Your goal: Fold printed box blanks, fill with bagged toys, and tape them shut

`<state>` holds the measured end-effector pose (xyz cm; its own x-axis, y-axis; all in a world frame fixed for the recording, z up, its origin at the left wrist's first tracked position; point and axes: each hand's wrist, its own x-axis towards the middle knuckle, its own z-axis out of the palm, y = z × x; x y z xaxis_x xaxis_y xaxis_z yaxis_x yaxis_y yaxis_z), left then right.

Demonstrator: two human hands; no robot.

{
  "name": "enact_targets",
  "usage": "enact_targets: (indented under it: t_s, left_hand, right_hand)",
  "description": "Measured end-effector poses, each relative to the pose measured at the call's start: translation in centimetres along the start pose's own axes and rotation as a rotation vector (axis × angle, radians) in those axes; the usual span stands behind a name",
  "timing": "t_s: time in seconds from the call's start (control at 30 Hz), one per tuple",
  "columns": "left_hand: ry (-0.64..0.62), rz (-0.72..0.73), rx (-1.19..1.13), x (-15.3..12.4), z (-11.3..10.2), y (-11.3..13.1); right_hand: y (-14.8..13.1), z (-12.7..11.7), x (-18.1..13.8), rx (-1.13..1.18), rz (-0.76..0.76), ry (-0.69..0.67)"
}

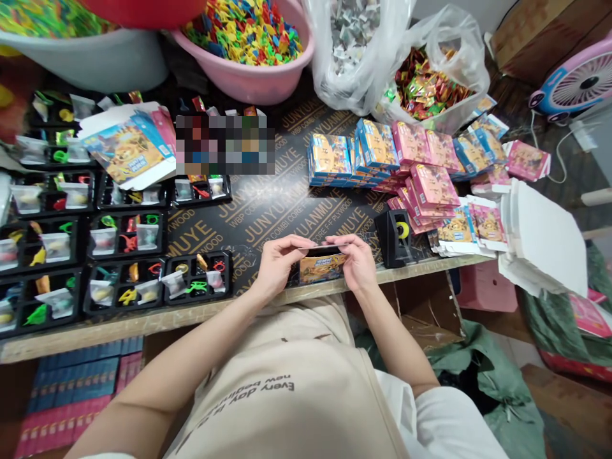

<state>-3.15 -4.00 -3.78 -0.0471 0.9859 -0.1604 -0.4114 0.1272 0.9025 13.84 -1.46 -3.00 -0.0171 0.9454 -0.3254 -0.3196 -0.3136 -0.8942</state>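
The left hand [280, 264] and the right hand [359, 264] each pinch a small box [321, 269] between thumb and fingers, at either end of its upper edge, with the fingertips curling over towards each other. The long axis of the box runs from one hand to the other, roughly in line with the front edge of the tabletop [282, 210]; its printed broad face is turned towards the wearer, and the upper edge, where a dark strip shows, points up and away. That face is golden yellow and blue with pale lettering near the top, the finer print too small to read. The box sits between the two hands, below the fingertips, at the tabletop's front edge and before the wearer's apron [306, 395]; whether it touches the wood cannot be told. Just beside the right hand stands a black tape dispenser [393, 236] with a yellow core. Left of the left hand lies a compartmented black tray [201, 298] of small toys and packets. Beyond, blue boxes [329, 156] and pink boxes [433, 185] are stacked, and a pink tub [253, 89] of coloured pieces stands farther back.
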Motion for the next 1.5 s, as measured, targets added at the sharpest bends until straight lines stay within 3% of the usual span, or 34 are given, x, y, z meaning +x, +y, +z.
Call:
enact_targets:
  t_s: [0.1, 0.2, 0.33, 0.53, 0.6, 0.8, 0.97, 1.07, 1.1, 1.2, 1.27, 1.37, 1.5]
  left_hand:
    - [-0.154, 0.212, 0.185, -0.4, -0.6, 0.6]
    - [-0.262, 0.378, 0.447, -0.6, -1.1, 1.7]
    - [-0.228, 0.433, 0.67, -0.4, -1.1, 3.0]
    - [-0.24, 0.315, 0.674, 0.2, -0.8, 3.9]
    - [-0.258, 0.374, 0.707, 0.0, -0.8, 3.9]
    - [-0.311, 0.734, 0.949, -1.5, -1.4, 3.4]
    - [-0.324, 0.771, 1.104, -1.6, -0.1, 2.8]
    - [-0.413, 0.764, 1.189, -1.0, 1.6, 2.7]
    - [-0.427, 0.773, 1.197, -0.7, 2.0, 2.7]
    - [-0.38, 0.813, 1.19, 0.4, 2.8, 2.7]
    - [-0.367, 0.854, 1.193, 1.2, 3.0, 2.3]
    - [-0.412, 0.961, 1.238, 1.9, 3.2, 1.3]
    - [-0.404, 1.08, 1.29, 2.0, 3.5, 0.1]
  right_hand:
    - [0.1, -0.7, 0.1, 0.047, -0.028, -0.125]
    - [-0.1, -1.9, 0.1, -0.081, -0.178, -0.221]
    - [-0.9, -2.9, 0.2, -0.441, -0.399, -0.244]
    - [-2.3, -2.7, 0.7, -0.537, -0.404, -0.31]
    - [-2.4, -2.7, 0.8, -0.53, -0.403, -0.319]
    - [-2.0, -3.5, 0.5, -0.554, -0.495, -0.347]
    - [-1.4, -4.0, -0.8, -0.618, -0.699, -0.338]
    - [-2.0, -5.4, -2.1, -0.741, -0.68, -0.236]
    - [-2.5, -6.4, -2.4, -0.779, -0.678, -0.122]
    - [-4.2, -11.1, -3.0, -0.853, -0.709, 0.396]
    - [-4.9, -14.6, -3.0, -0.894, -0.65, 0.589]
    - [-5.1, -18.3, -2.5, -0.917, -0.43, 0.494]
    - [-4.6, -19.1, -1.5, -0.894, -0.34, 0.349]
